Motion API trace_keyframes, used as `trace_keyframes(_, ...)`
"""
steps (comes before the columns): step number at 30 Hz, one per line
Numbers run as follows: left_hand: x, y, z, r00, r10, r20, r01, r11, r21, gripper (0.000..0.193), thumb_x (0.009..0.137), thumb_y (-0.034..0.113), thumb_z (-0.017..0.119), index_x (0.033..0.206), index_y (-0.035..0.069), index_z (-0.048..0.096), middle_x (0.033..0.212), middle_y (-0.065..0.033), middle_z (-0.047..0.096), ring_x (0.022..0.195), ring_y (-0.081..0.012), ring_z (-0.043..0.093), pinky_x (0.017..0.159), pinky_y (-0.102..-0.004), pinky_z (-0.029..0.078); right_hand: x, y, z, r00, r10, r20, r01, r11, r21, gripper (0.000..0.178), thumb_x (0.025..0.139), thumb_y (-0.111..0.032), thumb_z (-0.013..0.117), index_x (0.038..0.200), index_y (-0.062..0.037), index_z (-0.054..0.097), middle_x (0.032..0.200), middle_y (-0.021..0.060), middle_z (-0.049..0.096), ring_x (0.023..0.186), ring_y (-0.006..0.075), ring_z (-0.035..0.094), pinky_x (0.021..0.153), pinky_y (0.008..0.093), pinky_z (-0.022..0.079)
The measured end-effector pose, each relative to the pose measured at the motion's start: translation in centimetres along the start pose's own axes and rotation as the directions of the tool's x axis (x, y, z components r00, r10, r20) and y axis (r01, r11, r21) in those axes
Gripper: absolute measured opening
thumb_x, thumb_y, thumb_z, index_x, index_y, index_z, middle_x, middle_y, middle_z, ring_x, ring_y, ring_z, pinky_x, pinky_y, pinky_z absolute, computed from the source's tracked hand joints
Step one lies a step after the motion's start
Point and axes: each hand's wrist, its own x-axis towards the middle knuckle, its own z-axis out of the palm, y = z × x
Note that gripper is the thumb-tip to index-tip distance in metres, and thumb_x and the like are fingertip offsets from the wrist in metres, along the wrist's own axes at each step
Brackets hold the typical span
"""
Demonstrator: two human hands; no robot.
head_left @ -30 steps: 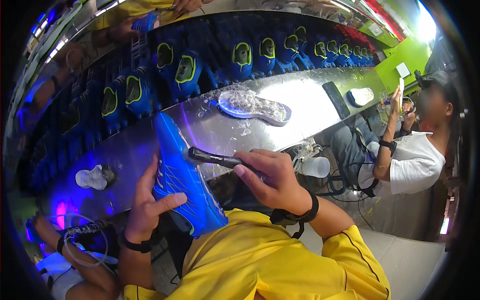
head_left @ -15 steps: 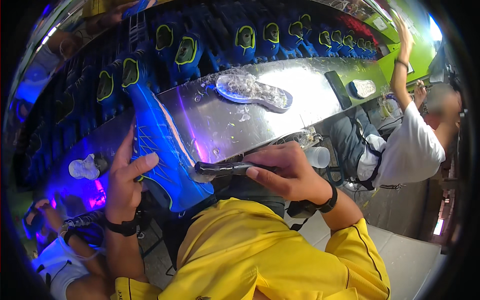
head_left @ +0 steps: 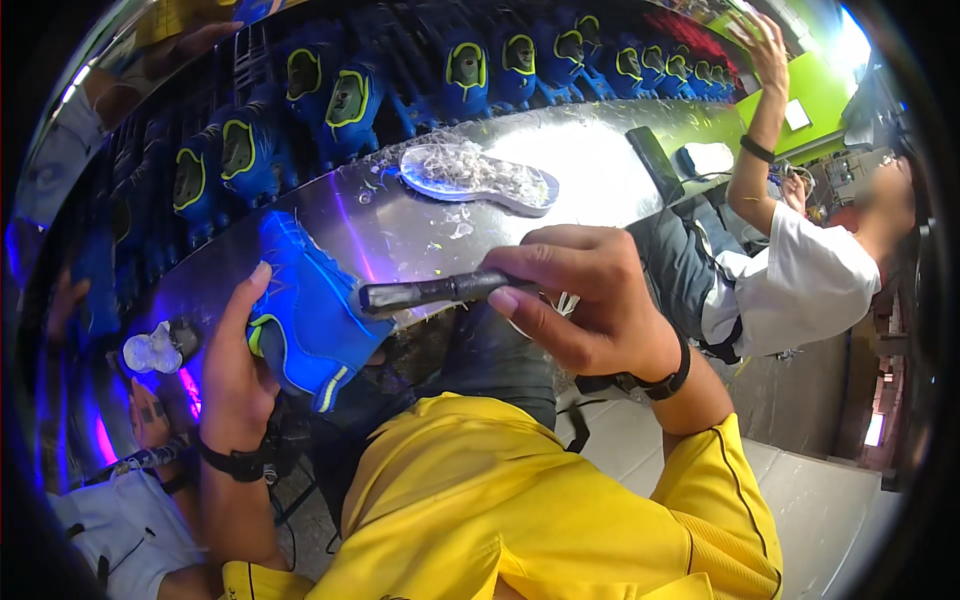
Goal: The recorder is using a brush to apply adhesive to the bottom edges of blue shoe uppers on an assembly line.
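Below the hands spreads the wearer's yellow shirt [head_left: 530, 490]. The left hand [head_left: 238, 370] is closed round the collar side of a blue shoe [head_left: 312, 305], holding it tilted above the near edge of the desk [head_left: 300, 225]. The right hand [head_left: 590, 300] pinches a dark-handled tool [head_left: 430, 291] between thumb and fingers; its far end overlaps the shoe's edge, though contact is hard to tell. Beyond, a pale sole [head_left: 480, 180] heaped with fluffy scraps lies on the desk. Behind it stands a row of blue shoes [head_left: 467, 78] with yellow-green collars.
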Motion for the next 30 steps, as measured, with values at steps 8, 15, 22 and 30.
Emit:
trace_keyframes(8, -1.9, -1.9, -1.2, 0.965, 0.122, 0.232, -0.196, 0.923, 0.331, 0.044, 0.106, 0.033, 0.060, 0.134, -0.001, 0.060, 0.113, -0.0236, 0.073, 0.087, -0.0351, 0.078, 0.052, -0.0306, 0.059, 1.5, 2.0, -0.6, 0.978, -0.193, -0.076, 0.185, 0.978, -0.095, 0.027, 0.080, -0.010, 0.079, 0.104, 0.0007, 0.077, 0.072, 0.0123, 0.063, 0.060, 0.0297, 0.061, 0.055, 0.0383, 0.046)
trace_keyframes(15, -0.9, -2.6, -1.3, 0.928, -0.345, 0.142, 0.365, 0.918, -0.157, 0.064, 0.102, 0.053, 0.052, 0.130, -0.005, 0.060, 0.095, -0.0253, 0.067, 0.068, -0.0357, 0.071, 0.042, -0.0277, 0.051, 1.6, 5.1, 1.0, 0.966, -0.195, -0.170, 0.203, 0.979, 0.030, 0.023, 0.082, -0.014, 0.080, 0.102, -0.0018, 0.079, 0.074, 0.0122, 0.067, 0.061, 0.0263, 0.064, 0.057, 0.0357, 0.050)
trace_keyframes(22, -0.6, -4.2, -1.7, 0.874, -0.407, 0.266, 0.468, 0.853, -0.230, 0.071, 0.097, 0.062, 0.055, 0.118, -0.005, 0.062, 0.091, -0.0229, 0.064, 0.067, -0.0310, 0.069, 0.040, -0.0270, 0.048, 0.0, 7.3, 3.1, 0.990, -0.079, -0.120, 0.099, 0.981, 0.167, 0.025, 0.087, -0.012, 0.076, 0.106, 0.0040, 0.077, 0.074, 0.0149, 0.065, 0.062, 0.0272, 0.060, 0.058, 0.0376, 0.044)
trace_keyframes(30, 1.1, -6.6, -3.8, 0.896, -0.309, 0.318, 0.322, 0.947, 0.012, 0.065, 0.102, 0.058, 0.051, 0.124, -0.003, 0.061, 0.102, -0.0244, 0.069, 0.071, -0.0314, 0.071, 0.054, -0.0324, 0.057, -2.6, 8.2, 4.5, 0.975, 0.094, -0.203, -0.031, 0.956, 0.290, 0.023, 0.092, -0.016, 0.077, 0.107, 0.0018, 0.078, 0.079, 0.0156, 0.070, 0.066, 0.0253, 0.064, 0.061, 0.0359, 0.047)
